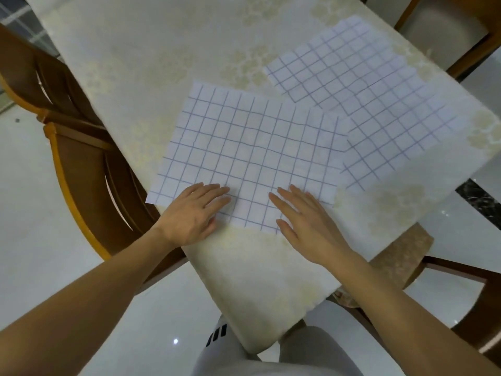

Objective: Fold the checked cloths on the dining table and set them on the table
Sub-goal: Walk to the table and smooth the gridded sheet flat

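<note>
Left hand: the left hand [193, 214] is lying palm down with fingers straight and spread, pressing the near left part of the near checked cloth [249, 158].
Right hand: the right hand [306, 222] is lying flat likewise, fingers straight, pressing the cloth's near right edge.
Near cloth: it is lying spread on the dining table [130, 63].
Far cloth: the second checked cloth [379, 90] is lying flat beyond, its near corner tucked under the first.

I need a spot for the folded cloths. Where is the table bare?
Bare: the table's far left, beyond the near cloth; also a narrow strip along the near edge. Crowded: the right side, where the far cloth lies under the near cloth's corner.
</note>
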Available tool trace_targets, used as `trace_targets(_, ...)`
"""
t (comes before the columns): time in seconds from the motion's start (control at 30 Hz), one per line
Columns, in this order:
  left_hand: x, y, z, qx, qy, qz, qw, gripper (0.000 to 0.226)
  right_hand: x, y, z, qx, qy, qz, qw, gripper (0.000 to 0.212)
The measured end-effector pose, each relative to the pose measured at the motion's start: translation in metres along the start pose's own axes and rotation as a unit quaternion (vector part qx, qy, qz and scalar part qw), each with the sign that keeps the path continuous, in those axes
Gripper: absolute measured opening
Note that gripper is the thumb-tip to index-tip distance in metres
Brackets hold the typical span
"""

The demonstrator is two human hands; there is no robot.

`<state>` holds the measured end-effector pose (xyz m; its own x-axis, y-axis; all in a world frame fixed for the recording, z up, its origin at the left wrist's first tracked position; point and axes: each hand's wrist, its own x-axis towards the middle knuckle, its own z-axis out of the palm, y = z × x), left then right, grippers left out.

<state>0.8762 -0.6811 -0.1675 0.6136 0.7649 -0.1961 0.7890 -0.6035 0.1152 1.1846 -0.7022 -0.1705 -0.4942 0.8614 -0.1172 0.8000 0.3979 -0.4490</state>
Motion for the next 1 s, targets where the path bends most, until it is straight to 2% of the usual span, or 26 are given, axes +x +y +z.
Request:
trace_targets(0.13,0.008,-0.018,0.019,0.006,-0.022,0.040,0.999,0.062,0.014,-0.003,0.038,-0.069,-0.022,-0.028,0.997,0.055)
trace_targets(0.27,0.007,-0.034,0.041,0.020,-0.031,0.092,0.995,0.064,0.020,-0.001,0.057,-0.122,-0.037,-0.026,0.991,0.070)
trace_targets(0.4,0.004,-0.044,0.058,0.027,-0.002,0.115,0.993,0.060,0.021,0.003,0.069,-0.140,-0.031,-0.031,0.989,0.074)
trace_targets(0.5,0.005,-0.046,0.064,0.034,0.032,0.122,0.991,0.055,0.020,0.005,0.079,-0.145,0.005,-0.043,0.988,0.067)
trace_targets(0.67,0.003,-0.044,0.073,0.032,0.086,0.118,0.989,0.048,0.019,0.004,0.091,-0.137,0.115,-0.070,0.981,0.049)
trace_targets(0.83,0.002,-0.043,0.072,0.030,0.084,0.118,0.989,0.044,0.020,0.004,0.100,-0.127,0.208,-0.090,0.966,0.032)
trace_targets(1.0,0.004,-0.039,0.070,0.011,0.067,0.107,0.992,0.052,0.024,0.007,0.107,-0.098,0.242,-0.084,0.961,0.023)
